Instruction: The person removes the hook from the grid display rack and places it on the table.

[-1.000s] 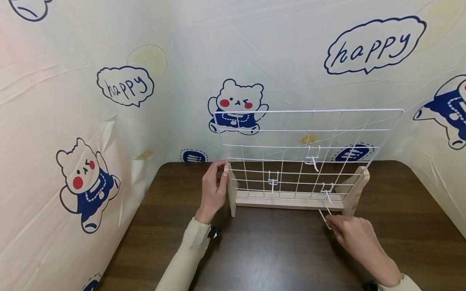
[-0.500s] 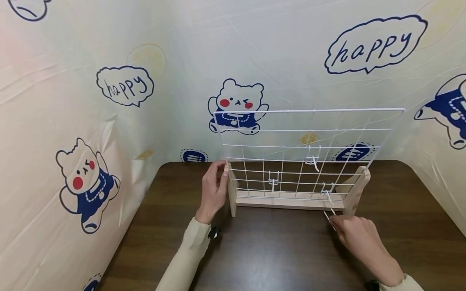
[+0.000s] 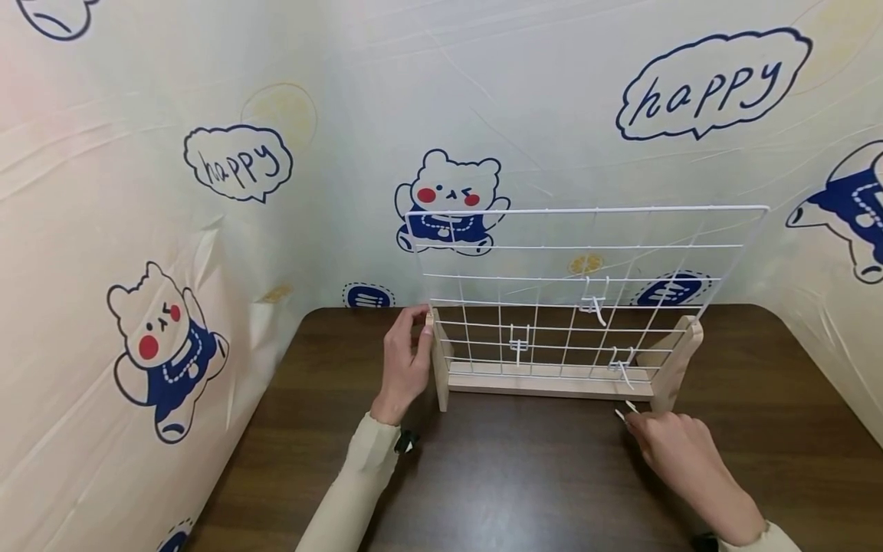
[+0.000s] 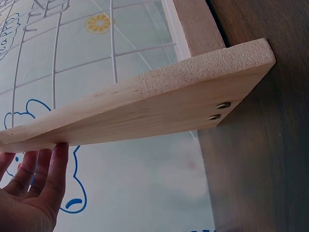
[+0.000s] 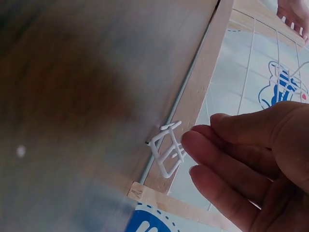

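A white wire grid rack (image 3: pixel 586 208) on a pale wooden stand (image 3: pixel 552 389) stands upright on the table. Three white wire hooks hang on it: one upper hook (image 3: pixel 593 305), one left hook (image 3: pixel 519 345), one lower right hook (image 3: pixel 622 364). My left hand (image 3: pixel 403 368) touches the stand's left side panel (image 4: pixel 159 116) with its fingertips, fingers fairly straight in the left wrist view. My right hand (image 3: pixel 679 452) pinches another white wire hook (image 5: pixel 166 150), held in front of the stand's right end. The fingers partly hide this hook.
The dark wooden table (image 3: pixel 517 491) runs under the rack. A printed cloth (image 3: pixel 345 153) with cartoon bears closes off the back and both sides, near the table's far edge. Behind the grid's right half stands the right side panel (image 3: pixel 676 364).
The hook in my right hand has turned and shifted slightly right, and less of it shows. My left hand and the rack have stayed in place.
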A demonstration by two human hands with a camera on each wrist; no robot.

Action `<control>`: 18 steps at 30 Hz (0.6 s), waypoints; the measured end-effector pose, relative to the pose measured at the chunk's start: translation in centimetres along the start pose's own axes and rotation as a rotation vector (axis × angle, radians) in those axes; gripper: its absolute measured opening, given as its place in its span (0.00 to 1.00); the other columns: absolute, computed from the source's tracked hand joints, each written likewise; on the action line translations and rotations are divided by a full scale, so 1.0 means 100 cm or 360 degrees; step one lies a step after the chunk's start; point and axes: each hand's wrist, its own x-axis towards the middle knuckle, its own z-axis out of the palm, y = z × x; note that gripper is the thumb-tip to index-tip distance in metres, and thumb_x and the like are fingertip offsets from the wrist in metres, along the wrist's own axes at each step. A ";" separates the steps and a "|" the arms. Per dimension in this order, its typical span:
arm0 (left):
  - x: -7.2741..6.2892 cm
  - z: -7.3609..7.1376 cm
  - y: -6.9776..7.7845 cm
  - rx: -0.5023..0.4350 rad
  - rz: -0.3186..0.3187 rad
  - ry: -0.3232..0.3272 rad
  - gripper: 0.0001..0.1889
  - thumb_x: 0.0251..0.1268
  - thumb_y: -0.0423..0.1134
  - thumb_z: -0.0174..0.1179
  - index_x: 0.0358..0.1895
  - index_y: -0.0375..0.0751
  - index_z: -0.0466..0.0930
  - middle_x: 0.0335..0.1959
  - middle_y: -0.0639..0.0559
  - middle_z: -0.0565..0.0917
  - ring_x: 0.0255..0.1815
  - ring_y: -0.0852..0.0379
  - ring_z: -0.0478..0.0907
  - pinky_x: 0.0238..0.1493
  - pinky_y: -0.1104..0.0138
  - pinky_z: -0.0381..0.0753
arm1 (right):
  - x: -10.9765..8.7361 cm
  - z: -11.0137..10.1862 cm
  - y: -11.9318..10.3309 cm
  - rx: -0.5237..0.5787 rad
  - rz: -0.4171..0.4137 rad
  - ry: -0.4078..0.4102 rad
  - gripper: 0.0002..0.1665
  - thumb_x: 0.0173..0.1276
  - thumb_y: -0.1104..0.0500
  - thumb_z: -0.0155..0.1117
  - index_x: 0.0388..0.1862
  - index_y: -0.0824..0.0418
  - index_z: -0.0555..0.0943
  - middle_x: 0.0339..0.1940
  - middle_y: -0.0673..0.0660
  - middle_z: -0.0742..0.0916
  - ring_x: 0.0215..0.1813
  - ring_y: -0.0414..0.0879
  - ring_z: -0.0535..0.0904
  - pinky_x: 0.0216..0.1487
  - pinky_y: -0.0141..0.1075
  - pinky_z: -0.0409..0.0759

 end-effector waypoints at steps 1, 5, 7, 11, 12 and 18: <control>0.000 0.000 0.000 0.0001 0.0004 0.0002 0.15 0.77 0.36 0.51 0.60 0.36 0.78 0.49 0.42 0.84 0.46 0.51 0.82 0.35 0.62 0.87 | 0.000 0.000 0.000 0.0002 0.0001 -0.0019 0.19 0.54 0.61 0.75 0.17 0.49 0.72 0.10 0.50 0.76 0.11 0.51 0.71 0.13 0.45 0.62; 0.000 0.000 -0.001 0.0000 0.0005 0.0005 0.15 0.77 0.36 0.51 0.60 0.36 0.78 0.49 0.42 0.84 0.46 0.50 0.82 0.35 0.62 0.87 | 0.002 -0.002 -0.002 -0.0004 0.0005 -0.0103 0.17 0.55 0.61 0.76 0.18 0.50 0.75 0.10 0.51 0.77 0.12 0.51 0.72 0.13 0.46 0.65; 0.000 0.000 0.000 -0.0002 -0.0002 0.0003 0.15 0.77 0.36 0.50 0.60 0.36 0.78 0.49 0.42 0.84 0.46 0.50 0.82 0.35 0.62 0.87 | 0.003 -0.002 -0.003 -0.0002 0.0016 -0.0154 0.16 0.56 0.61 0.76 0.19 0.50 0.77 0.11 0.51 0.78 0.13 0.52 0.73 0.14 0.47 0.67; 0.000 0.000 0.000 0.0000 -0.0017 0.0001 0.15 0.78 0.36 0.51 0.60 0.35 0.78 0.50 0.42 0.84 0.47 0.50 0.82 0.36 0.61 0.87 | 0.003 -0.002 -0.006 0.0023 0.0047 -0.0268 0.13 0.57 0.60 0.78 0.21 0.50 0.81 0.13 0.51 0.81 0.15 0.52 0.75 0.16 0.48 0.69; 0.000 0.000 0.000 0.0001 -0.0019 0.0001 0.15 0.77 0.36 0.51 0.60 0.35 0.78 0.50 0.42 0.84 0.47 0.50 0.82 0.36 0.62 0.87 | 0.003 -0.002 -0.006 0.0033 0.0054 -0.0297 0.13 0.57 0.59 0.79 0.21 0.49 0.81 0.14 0.50 0.81 0.15 0.52 0.76 0.16 0.48 0.70; 0.000 0.000 0.000 0.0001 -0.0029 -0.0004 0.15 0.78 0.36 0.51 0.60 0.36 0.78 0.50 0.42 0.84 0.47 0.50 0.82 0.37 0.61 0.88 | 0.002 -0.001 -0.008 0.0060 0.0064 -0.0381 0.15 0.56 0.61 0.80 0.21 0.47 0.81 0.15 0.49 0.82 0.16 0.51 0.76 0.17 0.47 0.70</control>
